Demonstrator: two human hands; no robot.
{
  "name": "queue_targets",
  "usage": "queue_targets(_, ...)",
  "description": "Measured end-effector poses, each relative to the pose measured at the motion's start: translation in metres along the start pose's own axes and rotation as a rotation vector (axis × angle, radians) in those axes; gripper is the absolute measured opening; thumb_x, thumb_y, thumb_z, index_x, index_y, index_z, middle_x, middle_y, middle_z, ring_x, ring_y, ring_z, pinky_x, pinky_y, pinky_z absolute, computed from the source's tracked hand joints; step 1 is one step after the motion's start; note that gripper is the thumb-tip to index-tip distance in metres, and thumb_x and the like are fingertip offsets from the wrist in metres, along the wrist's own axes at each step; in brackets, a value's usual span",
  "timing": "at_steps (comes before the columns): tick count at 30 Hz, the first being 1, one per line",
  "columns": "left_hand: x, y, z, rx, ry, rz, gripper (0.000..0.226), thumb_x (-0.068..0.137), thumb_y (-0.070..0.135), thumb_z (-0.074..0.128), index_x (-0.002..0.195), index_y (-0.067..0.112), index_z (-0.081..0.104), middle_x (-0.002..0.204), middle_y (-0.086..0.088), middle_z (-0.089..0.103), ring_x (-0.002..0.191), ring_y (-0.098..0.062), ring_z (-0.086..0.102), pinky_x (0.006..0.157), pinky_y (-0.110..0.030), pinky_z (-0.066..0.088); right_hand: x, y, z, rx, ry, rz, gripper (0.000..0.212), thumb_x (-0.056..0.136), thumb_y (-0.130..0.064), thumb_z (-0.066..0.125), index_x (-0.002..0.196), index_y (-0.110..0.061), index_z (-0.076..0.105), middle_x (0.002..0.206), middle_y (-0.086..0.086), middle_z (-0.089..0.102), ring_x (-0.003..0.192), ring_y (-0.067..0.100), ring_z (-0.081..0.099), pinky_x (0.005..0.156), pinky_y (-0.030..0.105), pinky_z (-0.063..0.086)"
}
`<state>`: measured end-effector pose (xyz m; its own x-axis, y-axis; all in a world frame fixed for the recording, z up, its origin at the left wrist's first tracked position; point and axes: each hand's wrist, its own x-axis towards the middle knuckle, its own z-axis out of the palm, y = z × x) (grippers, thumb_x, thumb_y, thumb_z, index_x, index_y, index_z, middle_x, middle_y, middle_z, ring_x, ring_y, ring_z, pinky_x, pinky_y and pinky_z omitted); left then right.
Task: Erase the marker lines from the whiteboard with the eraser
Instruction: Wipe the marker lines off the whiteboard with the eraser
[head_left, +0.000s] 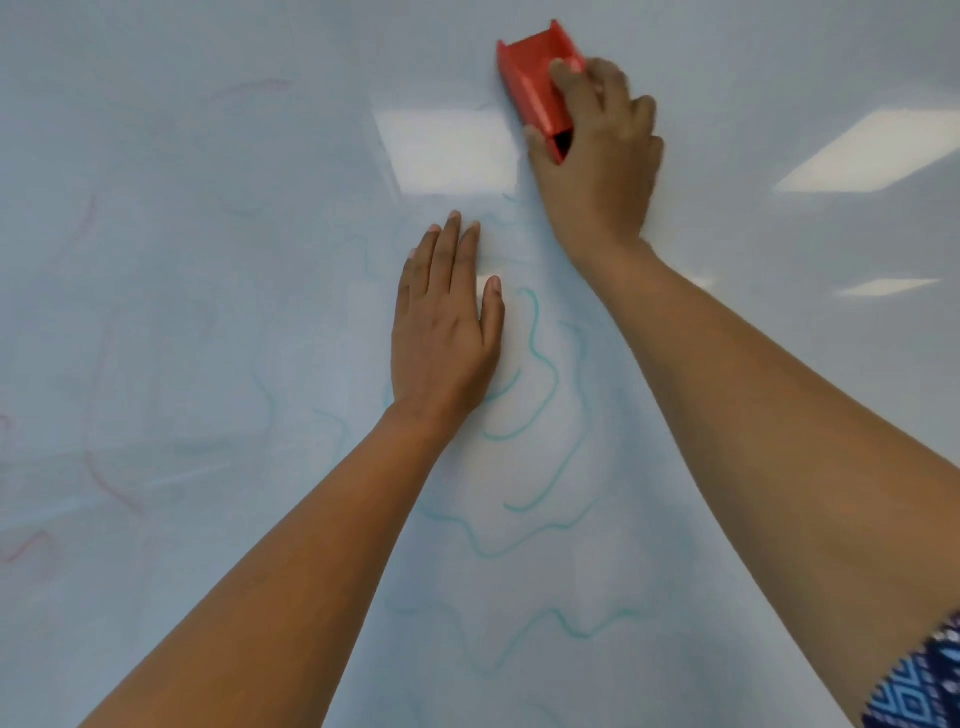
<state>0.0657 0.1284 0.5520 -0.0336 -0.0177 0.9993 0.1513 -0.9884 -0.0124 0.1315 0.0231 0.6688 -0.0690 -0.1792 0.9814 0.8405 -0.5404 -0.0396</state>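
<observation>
— What marks our whiteboard (182, 322)?
— Teal marker lines (534, 327) from centre toward 6 o'clock, faint red traces (111, 491) at 9, ceiling-light reflections (447, 150) at 12.
— And the eraser (532, 78)?
— At 1 o'clock on the board, our right hand (597, 171) grip clamped round it; our left hand (447, 332) lies flat, fingers straight.

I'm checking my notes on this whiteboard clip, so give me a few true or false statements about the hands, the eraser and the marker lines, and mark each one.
1. The right hand grips the red eraser. True.
2. The left hand holds a marker. False: it lies flat on the whiteboard, holding nothing.
3. Some teal marker lines show beside the left hand. True.
4. The red eraser is at the bottom of the picture. False: it is near the top edge.
</observation>
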Motion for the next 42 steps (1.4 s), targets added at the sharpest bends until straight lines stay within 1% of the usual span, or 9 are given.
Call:
queue_targets(7, 0.005, -0.025, -0.017, 0.005, 0.103, -0.095, 0.046, 0.101, 0.023, 0.033, 0.145, 0.009, 0.032, 0.154, -0.008, 0.030, 0.143, -0.022, 0.024, 0.116, -0.028, 0.012, -0.029, 0.004, -0.015, 0.158, -0.127, -0.324, 0.048, 0.086, -0.040, 0.059, 0.132, -0.028, 0.055, 0.138, -0.004, 0.050, 0.107, 0.026, 0.050, 0.092, 0.036, 0.044)
queue_targets(11, 0.011, -0.059, -0.033, 0.064, 0.124, -0.084, 0.046, 0.101, 0.023, 0.032, 0.145, 0.008, 0.033, 0.153, -0.009, 0.031, 0.143, -0.023, 0.024, 0.117, -0.030, 0.012, -0.022, 0.025, -0.023, 0.156, -0.032, -0.140, 0.049, 0.084, -0.041, 0.060, 0.131, -0.030, 0.055, 0.135, -0.009, 0.050, 0.110, 0.022, 0.049, 0.090, 0.029, 0.044)
queue_targets(16, 0.018, -0.093, -0.047, 0.064, 0.129, -0.101, 0.046, 0.102, 0.023, 0.031, 0.146, 0.010, 0.032, 0.154, -0.007, 0.029, 0.144, -0.022, 0.021, 0.117, -0.030, 0.010, 0.010, -0.009, -0.003, 0.065, 0.050, 0.074, 0.050, 0.089, -0.042, 0.056, 0.137, -0.030, 0.048, 0.139, -0.008, 0.044, 0.117, 0.019, 0.045, 0.096, 0.032, 0.043)
queue_targets(19, 0.017, -0.106, -0.052, 0.066, 0.110, -0.085, 0.046, 0.102, 0.023, 0.032, 0.146, 0.010, 0.031, 0.155, -0.006, 0.028, 0.144, -0.021, 0.019, 0.117, -0.028, 0.009, 0.013, -0.043, 0.012, 0.079, 0.005, 0.036, 0.051, 0.089, -0.041, 0.057, 0.138, -0.029, 0.046, 0.141, -0.007, 0.043, 0.119, 0.020, 0.044, 0.097, 0.032, 0.042)
queue_targets(22, 0.017, -0.116, -0.056, 0.059, 0.107, -0.089, 0.046, 0.102, 0.023, 0.032, 0.146, 0.010, 0.031, 0.155, -0.006, 0.028, 0.144, -0.020, 0.020, 0.118, -0.029, 0.010, -0.003, -0.070, 0.019, 0.106, -0.062, -0.105, 0.050, 0.089, -0.040, 0.057, 0.137, -0.029, 0.047, 0.140, -0.007, 0.043, 0.116, 0.020, 0.045, 0.095, 0.032, 0.043)
queue_targets(28, 0.018, -0.126, -0.062, 0.033, 0.101, -0.107, 0.046, 0.102, 0.024, 0.032, 0.146, 0.011, 0.031, 0.155, -0.005, 0.028, 0.144, -0.019, 0.020, 0.118, -0.029, 0.012, -0.048, -0.064, 0.008, 0.171, -0.163, -0.317, 0.048, 0.085, -0.040, 0.059, 0.132, -0.032, 0.053, 0.137, -0.008, 0.048, 0.108, 0.021, 0.048, 0.087, 0.031, 0.044)
queue_targets(31, 0.019, -0.128, -0.064, 0.031, 0.094, -0.094, 0.045, 0.102, 0.023, 0.033, 0.146, 0.010, 0.032, 0.154, -0.006, 0.029, 0.143, -0.020, 0.021, 0.118, -0.029, 0.013, -0.043, -0.048, -0.001, 0.142, -0.138, -0.285, 0.049, 0.083, -0.040, 0.061, 0.130, -0.032, 0.055, 0.135, -0.007, 0.050, 0.108, 0.022, 0.049, 0.085, 0.032, 0.044)
queue_targets(37, 0.019, -0.137, -0.068, 0.016, 0.090, -0.093, 0.046, 0.102, 0.023, 0.032, 0.146, 0.010, 0.031, 0.154, -0.006, 0.028, 0.143, -0.020, 0.021, 0.118, -0.029, 0.013, -0.001, -0.064, 0.013, 0.076, 0.002, 0.016, 0.050, 0.088, -0.039, 0.059, 0.136, -0.028, 0.048, 0.137, -0.005, 0.046, 0.116, 0.020, 0.046, 0.093, 0.031, 0.045)
queue_targets(42, 0.018, -0.139, -0.069, -0.021, 0.100, -0.089, 0.046, 0.102, 0.022, 0.034, 0.146, 0.009, 0.031, 0.154, -0.006, 0.029, 0.143, -0.019, 0.022, 0.119, -0.031, 0.015, -0.019, -0.114, 0.031, 0.096, -0.057, -0.113, 0.049, 0.088, -0.038, 0.057, 0.136, -0.028, 0.048, 0.138, -0.005, 0.045, 0.113, 0.021, 0.047, 0.092, 0.032, 0.045)
